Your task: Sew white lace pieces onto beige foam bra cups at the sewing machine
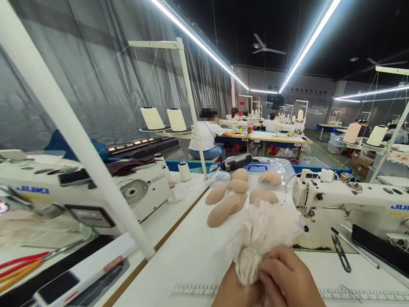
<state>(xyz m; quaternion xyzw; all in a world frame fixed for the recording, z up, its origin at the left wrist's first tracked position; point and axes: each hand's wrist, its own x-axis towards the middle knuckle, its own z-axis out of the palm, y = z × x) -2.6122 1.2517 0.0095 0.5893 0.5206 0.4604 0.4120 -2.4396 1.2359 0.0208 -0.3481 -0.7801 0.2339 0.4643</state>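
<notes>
A gathered bundle of cream lace fabric (266, 224) stands up above the white table (179, 256). My left hand (238, 285) is wrapped round its lower, bunched part; some of its fingers are hidden behind the cloth and the other hand. Against the right side of the bundle, my right hand (286, 273) has its fingers bent and pressed on the cloth. Beyond the bundle lie several beige molded cups (223, 209), some of them stacked.
A white sewing machine (348, 200) stands at the right, with black thread snips (341, 253) before it. Another machine (128, 192) is at the left, behind a slanting white pole (70, 123). A ruler (367, 295) lies along the front. A person (207, 136) sits further back.
</notes>
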